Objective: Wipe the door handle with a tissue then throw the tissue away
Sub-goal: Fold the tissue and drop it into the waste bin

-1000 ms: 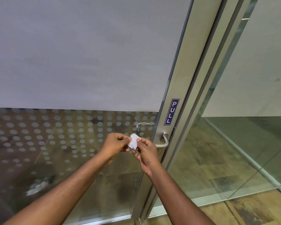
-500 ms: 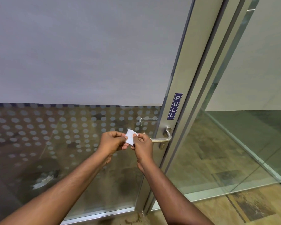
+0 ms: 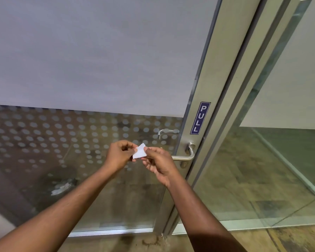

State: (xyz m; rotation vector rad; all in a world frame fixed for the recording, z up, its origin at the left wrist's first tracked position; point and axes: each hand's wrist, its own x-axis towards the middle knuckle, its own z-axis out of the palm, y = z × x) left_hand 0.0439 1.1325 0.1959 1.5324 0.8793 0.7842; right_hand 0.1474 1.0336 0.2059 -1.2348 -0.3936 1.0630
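A small folded white tissue [image 3: 140,151] is pinched between both my hands in front of the glass door. My left hand [image 3: 119,154] grips its left edge and my right hand [image 3: 157,163] grips its right edge. The silver lever door handle [image 3: 186,155] juts out from the metal door frame just right of my right hand, whose knuckles cover the lever's free end. The tissue does not touch the handle.
A blue PULL sign [image 3: 200,118] is fixed on the metal door frame [image 3: 213,84] above the handle. The glass door [image 3: 80,70] is frosted on top and dotted lower down. A second handle [image 3: 166,132] shows through the glass. A glass side panel [image 3: 280,160] stands at right.
Both hands with the tissue have shifted slightly left and away from the handle, so more of the lever shows. The tissue has been turned a little between the fingers.
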